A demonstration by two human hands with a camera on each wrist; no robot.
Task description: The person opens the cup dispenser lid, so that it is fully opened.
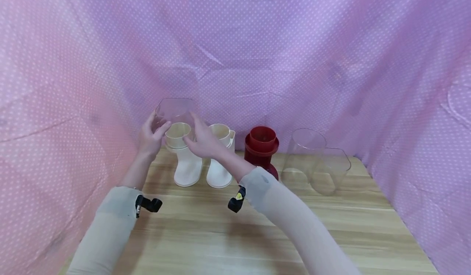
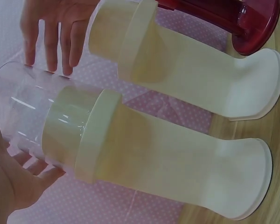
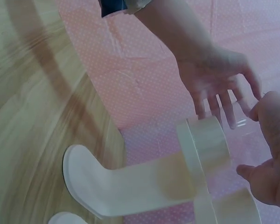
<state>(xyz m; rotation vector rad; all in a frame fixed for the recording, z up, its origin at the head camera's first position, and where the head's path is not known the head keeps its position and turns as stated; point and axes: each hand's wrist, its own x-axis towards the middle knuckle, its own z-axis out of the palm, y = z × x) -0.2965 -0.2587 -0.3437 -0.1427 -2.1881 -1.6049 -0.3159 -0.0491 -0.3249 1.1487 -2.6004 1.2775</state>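
Over the neck of the leftmost white boot-shaped stand [image 2: 163, 154], a clear plastic cylinder [image 2: 25, 107] sits; the neck shows through its wall. My left hand [image 1: 150, 138] cups one side of it, thumb in front and fingers curving round behind. On the opposite side my right hand [image 1: 204, 138] has its fingers stretched out, with fingertips right at the cylinder's edge in the left wrist view. A second white stand [image 2: 186, 70] with an open round neck is upright beside the first, partly hidden by the right hand and forearm in the head view.
To the right, a red stand [image 1: 261, 140] of similar shape is partly behind the right forearm. Two more clear cylinders [image 1: 307, 144] stand farther right on the wooden table [image 1: 191, 234]. Pink dotted cloth [image 1: 235, 46] hangs around the back and sides.
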